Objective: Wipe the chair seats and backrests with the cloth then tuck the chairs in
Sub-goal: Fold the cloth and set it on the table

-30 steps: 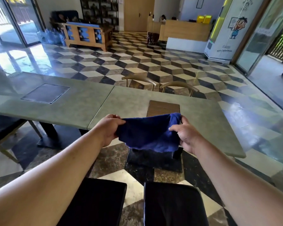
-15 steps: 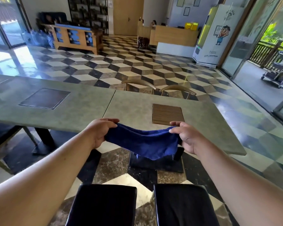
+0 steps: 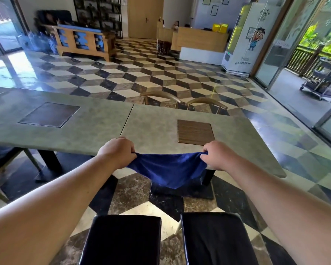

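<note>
A dark blue cloth hangs stretched between my two hands above the near edge of the grey table. My left hand pinches its left corner and my right hand pinches its right corner; the middle sags down. Two black padded chair seats stand side by side just below me, pulled out from the table: the left seat and the right seat. Their backrests are out of view. Across the table, two wooden chair backrests show above the far edge, tucked in.
A brown wooden inlay sits in the table ahead, a darker one to the left. Another chair stands at the left under the table. Beyond lie a chequered floor, a wooden bench, a reception counter and glass doors on the right.
My hands have moved apart and pulled the cloth out wider, from a bunched fold to a taut sagging span. The camera has tilted up a little.
</note>
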`<state>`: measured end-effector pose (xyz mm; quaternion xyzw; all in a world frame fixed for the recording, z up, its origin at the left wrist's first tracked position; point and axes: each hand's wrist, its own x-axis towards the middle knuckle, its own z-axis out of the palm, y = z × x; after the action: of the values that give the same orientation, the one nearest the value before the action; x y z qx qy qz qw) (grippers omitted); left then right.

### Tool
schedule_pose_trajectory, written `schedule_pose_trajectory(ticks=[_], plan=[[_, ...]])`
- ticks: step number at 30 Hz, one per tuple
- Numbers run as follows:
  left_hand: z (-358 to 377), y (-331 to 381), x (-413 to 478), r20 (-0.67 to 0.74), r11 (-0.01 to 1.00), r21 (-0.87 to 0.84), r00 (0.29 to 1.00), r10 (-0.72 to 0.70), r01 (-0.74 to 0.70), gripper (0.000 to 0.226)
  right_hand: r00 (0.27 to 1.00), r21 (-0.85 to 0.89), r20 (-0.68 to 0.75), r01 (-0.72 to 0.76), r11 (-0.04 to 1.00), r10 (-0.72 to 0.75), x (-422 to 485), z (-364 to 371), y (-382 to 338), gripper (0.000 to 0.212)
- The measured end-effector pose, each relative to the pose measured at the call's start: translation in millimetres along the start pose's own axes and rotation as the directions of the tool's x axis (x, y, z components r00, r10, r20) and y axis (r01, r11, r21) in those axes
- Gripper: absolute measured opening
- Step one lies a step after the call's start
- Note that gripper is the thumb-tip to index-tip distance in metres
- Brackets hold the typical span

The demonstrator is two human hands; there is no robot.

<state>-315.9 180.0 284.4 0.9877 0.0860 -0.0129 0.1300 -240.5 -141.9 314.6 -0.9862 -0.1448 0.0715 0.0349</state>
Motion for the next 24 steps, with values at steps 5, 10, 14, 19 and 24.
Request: schedule_pose_trajectory(ticks=[5,10,14,19,24], plan=[[1.6,23.8,11.1,0.121,0.989,-0.116,0.99,-0.072,0.086,0.022,0.99,0.401,0.057,-0.14,0.905,0.128,11.8,10.2,0.9,0.029],[14.0,72.5,29.9,0.277,0.883,-0.44,0.96,-0.037,0.161,0.016,0.98,0.762,0.166,-0.197,0.617,0.108,23.4,24.0,-1.2,0.032],[30.4,117.0,43.2,0.37,0.704,-0.654,0.929,-0.025,0.279,0.021,0.98,0.813,0.2,-0.177,0.554,0.02,38.0,39.9,-2.9,0.024],[50.1,151.3,71.5,0.414,0.672,-0.688,0.909,0.051,0.275,0.01,0.967,0.836,0.218,-0.114,0.536,-0.134,58.8,54.2,25.6,0.041],[81.2,151.6,114.8,0.317,0.808,-0.567,0.948,0.036,0.159,0.023,0.988,0.799,0.115,-0.031,0.6,-0.101,98.5,70.8,68.9,0.014]])
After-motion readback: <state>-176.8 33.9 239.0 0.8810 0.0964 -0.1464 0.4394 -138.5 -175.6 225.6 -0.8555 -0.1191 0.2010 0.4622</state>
